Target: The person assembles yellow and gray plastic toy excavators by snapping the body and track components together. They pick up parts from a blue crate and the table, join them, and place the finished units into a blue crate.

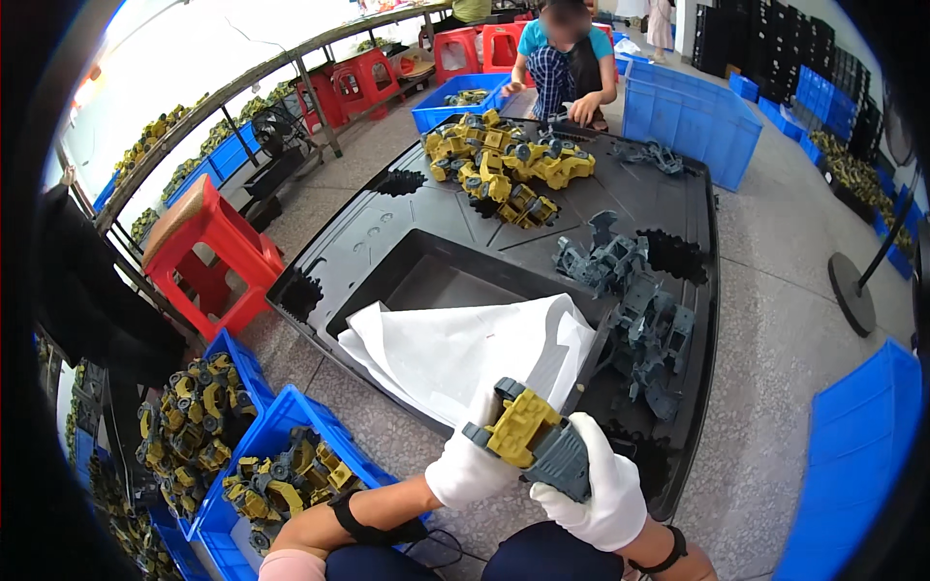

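Both of my hands wear white gloves and hold one toy vehicle (519, 426) above the near edge of a black table. Its yellow part and dark wheels lie toward my left hand (472, 470), whose fingers are partly hidden behind it. Around the grey end closes my right hand (608, 489). Just beyond the toy, a white sheet (455, 349) is spread over a recess in the black table (334, 257). Grey plastic toy parts (649, 334) lie heaped to the right of the sheet. Farther off rests a pile of yellow-and-grey toy vehicles (499, 165).
Blue bins (310, 412) full of toy vehicles stand at my left, near a red stool (208, 257). Across the table sits another person (567, 63) between blue crates (688, 121). A blue bin (862, 445) and a round black stand base (852, 293) are at right.
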The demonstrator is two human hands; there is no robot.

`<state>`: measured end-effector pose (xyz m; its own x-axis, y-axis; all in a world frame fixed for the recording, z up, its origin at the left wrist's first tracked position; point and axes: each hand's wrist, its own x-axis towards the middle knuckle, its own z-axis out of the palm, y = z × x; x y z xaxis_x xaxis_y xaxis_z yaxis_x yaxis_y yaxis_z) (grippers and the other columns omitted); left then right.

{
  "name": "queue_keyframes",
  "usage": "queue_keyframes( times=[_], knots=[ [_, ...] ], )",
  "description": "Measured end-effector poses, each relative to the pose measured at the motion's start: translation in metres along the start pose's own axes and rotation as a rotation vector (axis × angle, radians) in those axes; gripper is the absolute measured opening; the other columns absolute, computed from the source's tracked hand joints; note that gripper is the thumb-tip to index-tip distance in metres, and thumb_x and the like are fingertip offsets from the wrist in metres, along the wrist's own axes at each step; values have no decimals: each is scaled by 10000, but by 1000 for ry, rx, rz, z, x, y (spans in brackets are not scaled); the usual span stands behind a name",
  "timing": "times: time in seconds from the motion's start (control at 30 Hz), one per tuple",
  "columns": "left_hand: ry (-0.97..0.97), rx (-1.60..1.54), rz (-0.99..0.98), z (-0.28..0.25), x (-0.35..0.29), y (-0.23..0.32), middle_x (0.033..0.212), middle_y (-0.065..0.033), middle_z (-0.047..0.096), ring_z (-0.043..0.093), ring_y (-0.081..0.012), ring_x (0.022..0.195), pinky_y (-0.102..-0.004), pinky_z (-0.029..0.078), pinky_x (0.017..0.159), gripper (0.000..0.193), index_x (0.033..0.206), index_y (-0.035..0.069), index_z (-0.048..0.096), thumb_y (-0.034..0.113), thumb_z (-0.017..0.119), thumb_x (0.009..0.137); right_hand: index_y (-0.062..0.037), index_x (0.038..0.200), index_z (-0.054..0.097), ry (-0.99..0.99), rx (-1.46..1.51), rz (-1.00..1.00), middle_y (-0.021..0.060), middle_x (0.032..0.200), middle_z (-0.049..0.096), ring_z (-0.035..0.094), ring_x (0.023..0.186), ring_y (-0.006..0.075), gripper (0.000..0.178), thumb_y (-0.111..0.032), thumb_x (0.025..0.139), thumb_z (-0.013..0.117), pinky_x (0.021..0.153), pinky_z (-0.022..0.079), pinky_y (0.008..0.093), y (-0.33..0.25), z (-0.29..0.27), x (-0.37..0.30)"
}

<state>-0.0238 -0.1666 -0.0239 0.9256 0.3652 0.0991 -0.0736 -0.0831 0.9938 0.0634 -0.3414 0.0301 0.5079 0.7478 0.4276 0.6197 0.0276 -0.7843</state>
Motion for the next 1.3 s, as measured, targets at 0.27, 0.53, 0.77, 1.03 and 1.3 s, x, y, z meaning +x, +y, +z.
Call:
queue_keyframes(
  times=[0.27, 0.53, 0.77, 1.03, 1.3],
  knots=[
    [-14, -277, 59, -1, -5, 17, 1286, -89, 558, 552, -201, 1173, -344, 429, 1045, 414, 1320, 87, 488, 382, 470, 1030, 63, 1387, 397, 1, 105, -15, 190, 924, 690, 733, 752, 305, 745, -279, 855, 791, 654, 582, 349, 1, -3, 5],
    [32, 346, 151, -4, 2, 43, 1120, -98, 594, 620, -227, 1018, -338, 513, 873, 526, 1239, 41, 454, 28, 753, 807, 56, 1393, 399, -70, 133, 24, 188, 943, 696, 741, 790, 284, 717, -284, 880, 767, 683, 586, 334, 6, -13, 6],
    [-99, 287, 2, -4, 7, 49, 1117, -78, 571, 575, -173, 1027, -324, 476, 906, 708, 1302, 42, 402, 76, 803, 719, 56, 1394, 403, -80, 135, 146, 193, 907, 698, 738, 796, 299, 692, -310, 908, 733, 689, 577, 345, 1, -18, 8],
    [-148, -105, -70, -10, 6, 58, 1403, -114, 508, 517, -210, 1265, -358, 377, 1099, 896, 1470, 23, 320, 293, 793, 758, 86, 1384, 430, 47, 0, -60, 286, 1171, 572, 603, 1064, 423, 664, -251, 880, 701, 941, 478, 445, 14, -5, 23],
    [265, -382, -231, 21, 9, 73, 1342, -115, 591, 596, -205, 1198, -351, 472, 1038, 665, 1447, 79, 452, 589, 350, 1033, 104, 1415, 359, 226, 65, -162, 319, 1301, 497, 518, 1174, 447, 596, -174, 931, 567, 1045, 393, 465, 18, 29, 63]
  ],
)
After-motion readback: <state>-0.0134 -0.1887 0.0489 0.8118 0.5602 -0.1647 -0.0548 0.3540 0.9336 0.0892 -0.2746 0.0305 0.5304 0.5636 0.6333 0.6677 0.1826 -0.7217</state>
